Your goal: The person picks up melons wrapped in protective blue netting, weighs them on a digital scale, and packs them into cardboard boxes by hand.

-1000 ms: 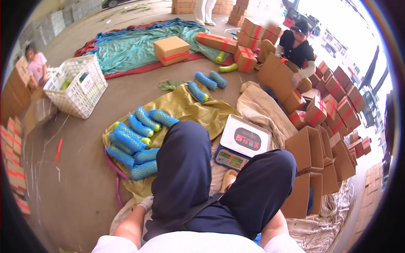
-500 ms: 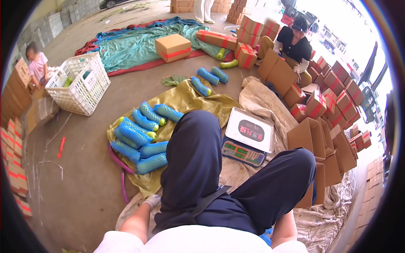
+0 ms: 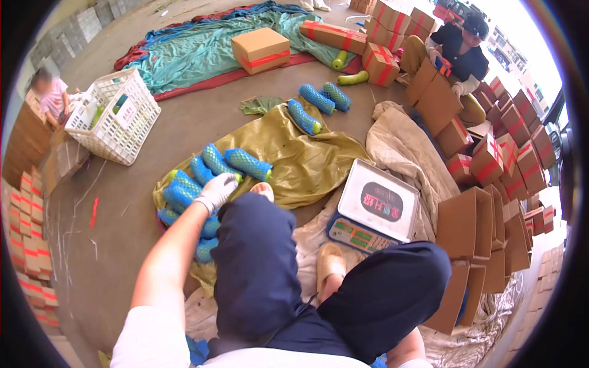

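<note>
My left hand (image 3: 217,191), in a pale glove, reaches over a group of long green gourds in blue net sleeves (image 3: 214,161) beside my left knee. Its fingers stretch out, with the fingertips right at the end of one gourd. The gourds lie on an olive-gold cloth (image 3: 291,162), their bare green ends showing. My right forearm (image 3: 407,348) runs down beside my right thigh, and the hand is hidden. Between my knees and the cloth stands a digital scale (image 3: 379,205) with a bare white pan.
Further netted gourds (image 3: 303,118) lie ahead. Open cartons (image 3: 464,224) stand at right, near a person (image 3: 466,55) handling a carton. A white crate (image 3: 116,116) and a child (image 3: 50,98) are at left. A taped carton (image 3: 261,50) sits by teal sheeting (image 3: 184,52).
My left hand has moved from beside my left thigh forward onto the netted gourds. My legs have shifted, and my feet now show. The person at right now holds a red-and-blue object.
</note>
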A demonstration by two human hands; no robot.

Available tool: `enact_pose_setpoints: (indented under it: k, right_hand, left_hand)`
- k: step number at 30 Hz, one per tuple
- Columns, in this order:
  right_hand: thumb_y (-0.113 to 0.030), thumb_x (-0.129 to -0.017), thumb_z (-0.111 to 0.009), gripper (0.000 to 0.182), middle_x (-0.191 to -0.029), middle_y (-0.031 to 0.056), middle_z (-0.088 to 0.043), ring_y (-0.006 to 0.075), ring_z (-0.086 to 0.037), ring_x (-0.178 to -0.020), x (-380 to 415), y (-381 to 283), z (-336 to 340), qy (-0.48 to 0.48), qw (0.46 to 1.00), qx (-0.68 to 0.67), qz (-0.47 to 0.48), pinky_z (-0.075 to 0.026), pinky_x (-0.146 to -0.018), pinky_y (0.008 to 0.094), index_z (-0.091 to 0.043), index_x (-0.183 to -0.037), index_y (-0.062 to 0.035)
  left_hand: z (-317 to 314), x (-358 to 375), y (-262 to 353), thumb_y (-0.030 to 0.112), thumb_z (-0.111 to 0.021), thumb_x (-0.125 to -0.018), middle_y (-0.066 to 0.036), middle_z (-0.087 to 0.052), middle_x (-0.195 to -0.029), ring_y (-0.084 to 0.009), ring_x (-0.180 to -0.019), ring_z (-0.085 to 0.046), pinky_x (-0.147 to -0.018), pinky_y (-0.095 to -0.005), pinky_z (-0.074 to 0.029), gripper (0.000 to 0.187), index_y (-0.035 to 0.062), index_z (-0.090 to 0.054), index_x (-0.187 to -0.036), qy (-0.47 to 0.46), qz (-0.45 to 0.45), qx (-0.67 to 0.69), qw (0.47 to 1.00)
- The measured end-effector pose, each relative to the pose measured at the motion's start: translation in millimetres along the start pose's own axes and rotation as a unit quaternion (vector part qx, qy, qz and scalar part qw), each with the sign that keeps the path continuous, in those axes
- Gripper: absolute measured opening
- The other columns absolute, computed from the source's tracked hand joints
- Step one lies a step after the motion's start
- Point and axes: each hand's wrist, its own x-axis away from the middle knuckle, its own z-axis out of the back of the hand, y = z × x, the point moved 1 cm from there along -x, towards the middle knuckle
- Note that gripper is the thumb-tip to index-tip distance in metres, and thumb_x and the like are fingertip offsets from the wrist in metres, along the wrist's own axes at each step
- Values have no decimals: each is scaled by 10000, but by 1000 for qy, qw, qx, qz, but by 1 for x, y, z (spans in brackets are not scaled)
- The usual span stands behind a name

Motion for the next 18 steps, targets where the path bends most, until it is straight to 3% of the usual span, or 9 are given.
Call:
enact_pose_setpoints:
  k: [4,6,7,9,11,13,15,17,18]
  right_hand:
    - [-235,-960,-564,394,-1210,142,-644,249,-590,-1131,-73,-34,39,-22,998,22,-47,-416,-1037,335,-592,-1252,27]
    - [-234,-959,-566,394,-1208,143,-646,249,-592,-1128,-106,-65,38,-38,995,27,-90,-418,-1036,335,-593,-1251,28]
    - [-240,-944,-593,372,-1126,148,-680,240,-635,-1047,-115,-76,38,-12,997,74,-20,-460,-987,330,-637,-1189,38]
    - [-290,-973,-552,376,-1105,111,-691,177,-635,-1017,-197,-117,80,-189,953,232,56,-484,-938,323,-658,-1177,8]
    - [-284,-959,-578,337,-1084,82,-698,172,-633,-957,-211,-223,9,-172,935,278,139,-485,-884,326,-665,-1168,-35]
    - [-310,-915,-629,353,-1045,132,-692,262,-646,-960,-291,-265,-28,-128,843,481,206,-486,-887,355,-659,-1151,-50]
    - [-379,-848,-697,436,-1046,157,-698,282,-662,-982,-360,-297,-76,-67,804,588,49,-504,-872,350,-667,-1123,-42]
    - [-404,-787,-744,481,-1093,136,-694,276,-665,-1016,-435,-294,-100,-30,677,734,47,-520,-875,372,-666,-1131,-78]
    - [-373,-732,-790,581,-1218,146,-636,293,-624,-1108,-454,-285,-113,34,685,727,44,-500,-935,398,-620,-1195,-66]
  left_hand:
    - [31,-83,42,315,-594,-917,-210,-569,-1282,-356,-1202,-537,-1035,-404,-422,487,28,-523,-1305,-44,-49,-192,979]
    - [39,-125,61,354,-582,-913,-220,-526,-1336,-371,-1239,-500,-1063,-411,-395,540,41,-490,-1342,-39,2,-237,971]
    - [38,-137,58,356,-589,-907,-224,-515,-1350,-371,-1251,-492,-1071,-409,-389,551,44,-486,-1350,-32,14,-232,972]
    - [27,-170,46,358,-596,-902,-228,-505,-1364,-370,-1263,-484,-1080,-407,-383,563,47,-482,-1358,-33,33,-230,972]
    - [8,-213,26,348,-632,-881,-224,-470,-1401,-369,-1295,-455,-1102,-405,-359,610,42,-462,-1380,7,12,-243,970]
    - [-14,-245,9,415,-629,-871,-241,-341,-1493,-394,-1387,-319,-1159,-434,-260,739,60,-349,-1455,-1,61,-304,951]
    - [-30,-270,9,462,-623,-866,-235,-250,-1542,-412,-1429,-222,-1180,-463,-193,819,78,-269,-1497,-8,112,-321,940]
    - [-29,-306,7,505,-619,-861,-221,-179,-1574,-425,-1452,-145,-1186,-493,-142,888,92,-201,-1526,0,122,-327,937]
    - [-20,-329,6,505,-619,-861,-221,-179,-1574,-425,-1452,-145,-1186,-493,-142,888,92,-201,-1526,0,125,-333,935]
